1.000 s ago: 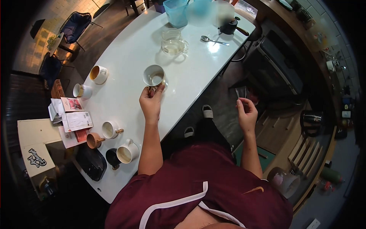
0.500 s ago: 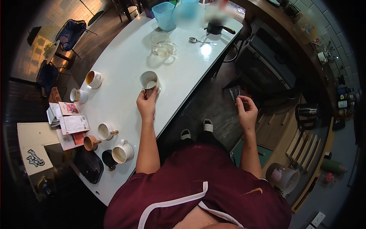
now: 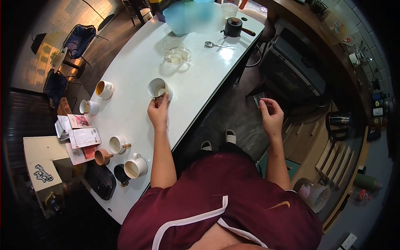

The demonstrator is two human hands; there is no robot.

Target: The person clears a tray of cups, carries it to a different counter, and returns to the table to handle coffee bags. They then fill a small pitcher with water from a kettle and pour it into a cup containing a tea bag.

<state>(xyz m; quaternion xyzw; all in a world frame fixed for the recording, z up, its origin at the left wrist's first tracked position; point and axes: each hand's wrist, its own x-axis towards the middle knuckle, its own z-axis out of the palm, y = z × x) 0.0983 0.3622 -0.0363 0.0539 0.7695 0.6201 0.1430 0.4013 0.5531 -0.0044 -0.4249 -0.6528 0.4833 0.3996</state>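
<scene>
My left hand (image 3: pixel 158 116) is closed on the handle of a white mug (image 3: pixel 165 92), which sits upright on the white table with its open top towards me. Over the floor, to the right of the table, my right hand (image 3: pixel 271 121) is raised with thumb and fingertips pinched together. A small clear piece, like thin plastic (image 3: pixel 258 100), shows at those fingertips. Beyond the mug stands a glass jug (image 3: pixel 175 54), and a spoon (image 3: pixel 219 45) lies to the jug's right.
Along the table's left side are a white mug with a brown inside (image 3: pixel 104 89), papers (image 3: pixel 84 137), several more cups (image 3: pixel 136 166) and a black tray (image 3: pixel 100 180). A small dark pot (image 3: pixel 233 27) and a blue container (image 3: pixel 177 18) stand at the far end. Shelving and a counter (image 3: pixel 333 166) run along the right.
The view has turned slightly. My left hand stays on the mug's handle, while the clear piece in my right hand sits at a slightly different angle.
</scene>
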